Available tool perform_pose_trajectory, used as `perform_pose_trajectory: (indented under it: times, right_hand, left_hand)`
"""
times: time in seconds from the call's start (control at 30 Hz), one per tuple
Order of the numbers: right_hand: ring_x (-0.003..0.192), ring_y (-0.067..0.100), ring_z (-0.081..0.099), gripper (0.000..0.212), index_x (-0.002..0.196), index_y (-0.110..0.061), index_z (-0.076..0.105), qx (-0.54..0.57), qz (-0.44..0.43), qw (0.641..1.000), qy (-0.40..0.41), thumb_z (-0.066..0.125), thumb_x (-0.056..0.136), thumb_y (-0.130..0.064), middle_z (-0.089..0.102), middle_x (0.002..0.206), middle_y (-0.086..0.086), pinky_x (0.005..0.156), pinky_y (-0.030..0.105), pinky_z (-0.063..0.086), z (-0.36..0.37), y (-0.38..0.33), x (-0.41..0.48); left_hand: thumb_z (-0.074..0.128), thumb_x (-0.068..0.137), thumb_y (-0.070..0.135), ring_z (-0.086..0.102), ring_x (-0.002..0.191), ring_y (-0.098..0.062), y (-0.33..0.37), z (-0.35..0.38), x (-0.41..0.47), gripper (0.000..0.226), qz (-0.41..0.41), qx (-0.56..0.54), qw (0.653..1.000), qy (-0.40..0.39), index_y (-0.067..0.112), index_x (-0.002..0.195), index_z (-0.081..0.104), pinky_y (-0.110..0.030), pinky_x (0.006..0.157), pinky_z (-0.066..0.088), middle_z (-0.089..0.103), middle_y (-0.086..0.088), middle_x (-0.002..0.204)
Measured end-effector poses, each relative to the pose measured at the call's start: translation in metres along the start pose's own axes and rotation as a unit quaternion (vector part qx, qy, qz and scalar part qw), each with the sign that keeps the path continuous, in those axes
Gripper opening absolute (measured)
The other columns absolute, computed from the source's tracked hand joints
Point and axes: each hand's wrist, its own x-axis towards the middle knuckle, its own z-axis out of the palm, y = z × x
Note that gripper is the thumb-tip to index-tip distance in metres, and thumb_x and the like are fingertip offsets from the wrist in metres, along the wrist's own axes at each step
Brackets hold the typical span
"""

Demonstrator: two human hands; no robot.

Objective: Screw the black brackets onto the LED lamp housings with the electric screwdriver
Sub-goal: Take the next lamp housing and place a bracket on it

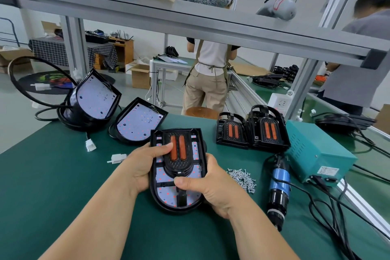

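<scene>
1. Both forearms come in from the bottom edge and meet at the middle of the green counter (52, 175), which is the largest thing in view.
2. Teal power box (316, 154) stands at the right on the counter, with black cables running from its front.
3. Between the hands lies the LED lamp housing (168, 202): a black shell, straight at the far end and rounded at the near end, with a pale board inside dotted with small red points.
4. On top of this board sits the black bracket (179, 167), a frame with thin arms and a rounded central part carrying two orange oblong strips side by side.
5. Two more open housings (139, 122) without brackets lean at the far left, and two assembled units (253, 131) with orange strips stand at the far right near the power box.
6. Left hand (143, 164) closes its grip on the left edge of the housing, thumb pressing on the bracket beside the orange strips.
7. Right hand (209, 188) closes its grip on the right edge, thumb lying on the lower stem of the bracket.
8. Electric screwdriver (278, 188), black with a blue band, lies on the counter right of the hands, untouched.
9. Small pile of silver screws (242, 178) lies between the right hand and the screwdriver.
</scene>
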Motion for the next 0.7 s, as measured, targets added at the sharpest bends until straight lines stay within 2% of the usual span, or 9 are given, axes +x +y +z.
perform_pose_trajectory:
  times: [0.17,0.23,0.4,0.5,0.53,0.6,0.63,0.67,0.7]
  right_hand:
    - [0.104,0.021,0.071,0.080,0.125,-0.011,0.046,-0.006,0.012,1.000,0.000,0.087,0.056,-0.010,0.073,0.114,0.007,0.091,0.039,0.057,0.000,0.002,0.000]
    - [0.103,0.020,0.071,0.080,0.125,-0.012,0.046,-0.007,0.011,1.000,-0.004,0.087,0.056,-0.009,0.073,0.114,0.005,0.091,0.037,0.057,-0.001,0.002,0.000]
    - [0.104,0.019,0.071,0.079,0.123,-0.013,0.046,-0.030,0.017,0.999,-0.004,0.087,0.055,-0.012,0.073,0.113,0.004,0.095,0.039,0.056,-0.001,0.001,-0.001]
    - [0.105,0.016,0.070,0.072,0.121,-0.021,0.057,-0.105,0.019,0.994,-0.007,0.090,0.057,-0.027,0.074,0.112,-0.002,0.098,0.038,0.054,0.000,-0.006,-0.004]
    - [0.099,0.010,0.071,0.056,0.112,-0.030,0.066,-0.168,0.014,0.986,-0.015,0.090,0.062,-0.036,0.075,0.104,-0.010,0.095,0.032,0.054,-0.002,-0.010,-0.007]
    - [0.066,-0.002,0.064,0.014,0.070,-0.045,0.071,-0.286,0.013,0.958,0.012,0.082,0.072,-0.054,0.068,0.066,-0.024,0.071,0.017,0.052,-0.005,-0.024,-0.013]
    - [0.052,0.002,0.057,0.033,0.053,-0.038,0.066,-0.315,0.010,0.948,0.043,0.077,0.073,-0.061,0.059,0.049,-0.020,0.060,0.019,0.049,-0.010,-0.030,-0.014]
    - [0.047,0.010,0.055,0.050,0.046,-0.026,0.061,-0.332,0.009,0.940,0.084,0.073,0.074,-0.067,0.054,0.044,-0.013,0.057,0.024,0.050,-0.016,-0.037,-0.018]
    - [0.047,0.016,0.059,0.059,0.047,-0.018,0.060,-0.331,0.018,0.935,0.124,0.069,0.074,-0.070,0.059,0.046,-0.007,0.063,0.034,0.056,-0.021,-0.044,-0.021]
  left_hand:
    - [0.062,0.088,0.006,0.068,0.094,-0.038,0.002,0.000,-0.004,0.043,-0.031,0.012,0.999,-0.003,-0.005,0.130,0.058,-0.049,0.067,0.062,0.066,-0.031,0.118]
    - [0.063,0.086,0.006,0.067,0.097,-0.039,0.002,-0.001,-0.006,0.048,-0.034,0.011,0.999,-0.009,-0.003,0.133,0.055,-0.049,0.067,0.062,0.065,-0.031,0.121]
    - [0.067,0.071,0.008,0.071,0.084,-0.036,-0.001,-0.003,-0.009,0.065,-0.047,0.025,0.998,-0.031,-0.004,0.133,0.054,-0.047,0.062,0.061,0.064,-0.031,0.121]
    - [0.068,0.070,0.006,0.072,0.081,-0.035,-0.001,-0.006,-0.006,0.065,-0.037,0.028,0.998,-0.036,-0.002,0.133,0.055,-0.047,0.063,0.061,0.067,-0.029,0.117]
    - [0.069,0.069,0.005,0.073,0.079,-0.034,0.000,-0.006,-0.004,0.064,-0.030,0.027,0.998,-0.039,0.000,0.132,0.056,-0.047,0.064,0.061,0.070,-0.026,0.112]
    - [0.069,0.067,0.001,0.073,0.076,-0.032,-0.001,-0.005,-0.003,0.062,-0.014,0.031,0.999,-0.041,0.008,0.127,0.057,-0.045,0.062,0.060,0.073,-0.020,0.100]
    - [0.069,0.066,-0.001,0.074,0.074,-0.031,-0.001,-0.003,-0.002,0.060,-0.010,0.037,0.998,-0.041,0.011,0.124,0.057,-0.044,0.061,0.060,0.074,-0.018,0.097]
    - [0.069,0.067,-0.003,0.074,0.074,-0.032,-0.002,0.000,-0.003,0.058,-0.011,0.044,0.998,-0.043,0.012,0.122,0.057,-0.043,0.060,0.060,0.074,-0.018,0.096]
    - [0.068,0.071,-0.005,0.074,0.074,-0.032,-0.004,0.003,-0.003,0.054,-0.015,0.050,0.998,-0.046,0.013,0.121,0.057,-0.044,0.060,0.060,0.074,-0.018,0.095]
